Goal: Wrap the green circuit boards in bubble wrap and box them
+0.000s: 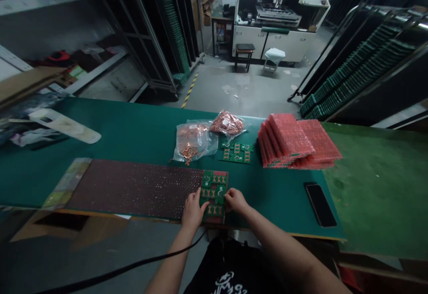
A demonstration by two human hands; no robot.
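A green circuit board panel (220, 192) with small copper-coloured pieces on it lies on a reddish base at the right end of a long dark perforated strip (140, 187). My left hand (193, 211) rests at the panel's left edge, thumb and fingers apart, the thumb over the board. At the right edge, my right hand (236, 201) has its fingertips pinched together; whatever is between them is hidden. Beyond the panel lies a second green circuit board (236, 152) with copper pieces. Next to it are a clear bag of copper pieces (194, 138) and another full bag (229, 123).
Stacked red bubble-wrapped packs (284, 140) stand on the green table (133, 124) at right, with a phone (320, 204) nearer me. A pale flat tool (67, 125) lies at left. A black cable (133, 265) crosses below my left arm. Racks and a machine stand beyond.
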